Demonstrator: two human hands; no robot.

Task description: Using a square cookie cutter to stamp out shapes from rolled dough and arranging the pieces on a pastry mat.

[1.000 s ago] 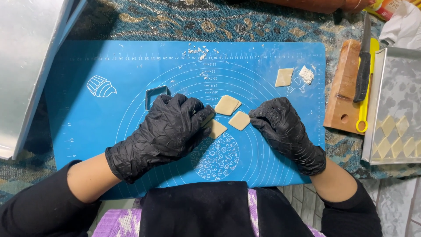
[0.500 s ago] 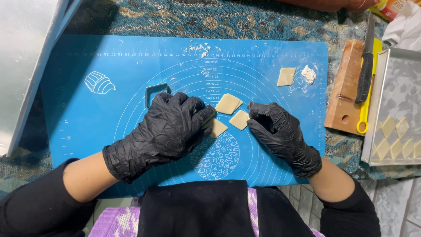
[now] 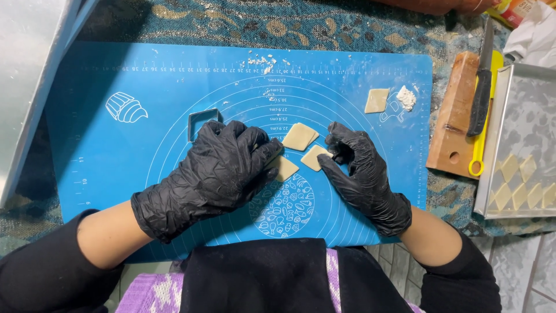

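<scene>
Two black-gloved hands work small cut pieces of pale dough on a blue silicone baking mat (image 3: 116, 168) laid over a patterned cloth; the left hand (image 3: 217, 171) lies flat and spread, palm down, its fingertips over one diamond of dough (image 3: 285, 168); the right hand (image 3: 356, 168) curls its fingers to pinch the edge of a second diamond (image 3: 315, 157), with a stacked pair (image 3: 299, 137) just beside it. A metal diamond cutter (image 3: 200, 123) stands near the left hand; a lone piece (image 3: 376, 100) and a dab of flour (image 3: 407, 97) sit well apart at the mat's far right. Beyond the mat, a wooden board (image 3: 452, 124) carries a knife (image 3: 482, 87), and a metal tray (image 3: 521, 98) holds finished diamonds (image 3: 521, 182). The dough looks thin and soft; a pinch at one edge could stretch or tear it; pieces lying this close could stick together; the left palm's weight could flatten the piece beneath.
</scene>
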